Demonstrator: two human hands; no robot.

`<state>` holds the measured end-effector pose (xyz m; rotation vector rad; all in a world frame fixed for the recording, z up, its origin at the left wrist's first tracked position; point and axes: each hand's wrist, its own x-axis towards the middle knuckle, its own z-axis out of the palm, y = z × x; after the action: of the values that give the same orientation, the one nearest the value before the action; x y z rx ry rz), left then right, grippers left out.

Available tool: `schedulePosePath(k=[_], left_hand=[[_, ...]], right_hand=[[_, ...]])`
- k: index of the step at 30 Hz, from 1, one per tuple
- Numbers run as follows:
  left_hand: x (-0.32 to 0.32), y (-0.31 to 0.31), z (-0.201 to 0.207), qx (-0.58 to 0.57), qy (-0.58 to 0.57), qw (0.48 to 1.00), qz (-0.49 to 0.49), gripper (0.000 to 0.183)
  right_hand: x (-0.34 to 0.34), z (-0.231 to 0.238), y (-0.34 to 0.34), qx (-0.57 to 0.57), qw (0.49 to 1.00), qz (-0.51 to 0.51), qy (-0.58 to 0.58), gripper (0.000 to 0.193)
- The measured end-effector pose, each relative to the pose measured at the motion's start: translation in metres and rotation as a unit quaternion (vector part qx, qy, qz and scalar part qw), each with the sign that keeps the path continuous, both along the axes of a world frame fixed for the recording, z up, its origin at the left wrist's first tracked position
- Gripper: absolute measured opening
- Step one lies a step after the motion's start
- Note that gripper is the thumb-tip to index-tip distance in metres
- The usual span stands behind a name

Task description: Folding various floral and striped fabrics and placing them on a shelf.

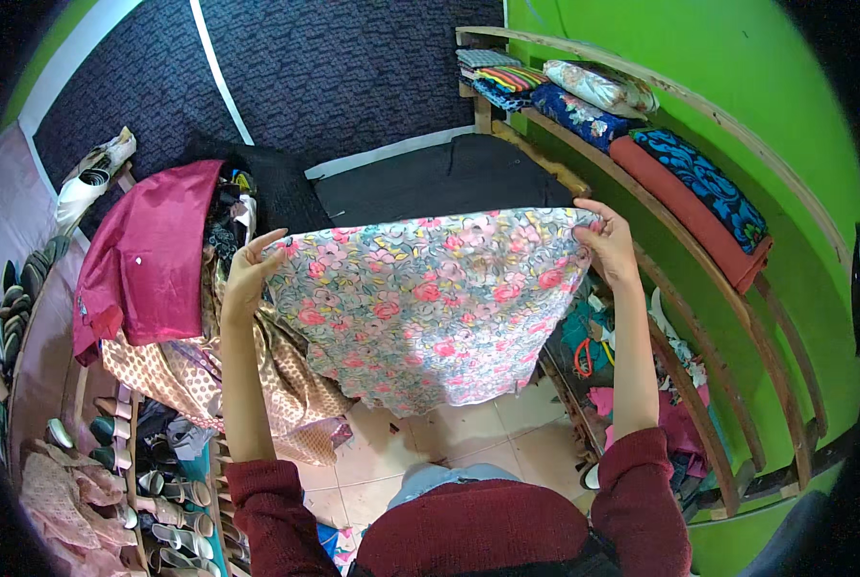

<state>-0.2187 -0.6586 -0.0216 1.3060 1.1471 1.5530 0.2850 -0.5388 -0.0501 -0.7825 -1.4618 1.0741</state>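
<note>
A floral cloth (430,298), pink, grey and yellow on a pale ground, hangs spread out in front of me. My left hand (250,269) pinches its upper left corner between thumb and fingers. At the upper right corner, my right hand (608,242) grips the cloth the same way. The top edge is stretched nearly straight between both hands, and the lower edge hangs free above the tiled floor. Just beyond the cloth lies a flat black surface (440,178). Beside my left hand is a heap draped with a magenta cloth (156,255).
On the right, a slatted wooden rack (699,250) carries folded fabrics, including a rust-red bundle (675,207). Clothes (675,413) are heaped below it. At left, gold patterned fabric (185,375) hangs above a shoe rack (175,500). Pale tiles (382,452) cover the floor.
</note>
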Motion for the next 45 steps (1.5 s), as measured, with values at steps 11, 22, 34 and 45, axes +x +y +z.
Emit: schedulePosePath(k=[11, 22, 34, 45], left_hand=[[-0.031, 0.023, -0.040, -0.018, 0.401, 0.885, 0.236, 0.022], [-0.036, -0.010, -0.038, 0.107, -0.081, 0.984, -0.115, 0.019], [-0.036, 0.020, -0.062, -0.013, 0.209, 0.945, 0.249, 0.027], [-0.032, 0.016, -0.065, 0.094, 0.079, 0.961, 0.248, 0.029]], right_hand=[[-0.014, 0.002, -0.012, 0.153, 0.904, -0.221, -0.333, 0.013], [0.024, 0.000, -0.007, 0.052, 0.989, 0.111, 0.086, 0.020], [-0.032, -0.009, -0.007, 0.185, 0.951, -0.172, -0.179, 0.013], [-0.037, -0.010, -0.020, 0.108, 0.985, -0.129, -0.035, 0.014]])
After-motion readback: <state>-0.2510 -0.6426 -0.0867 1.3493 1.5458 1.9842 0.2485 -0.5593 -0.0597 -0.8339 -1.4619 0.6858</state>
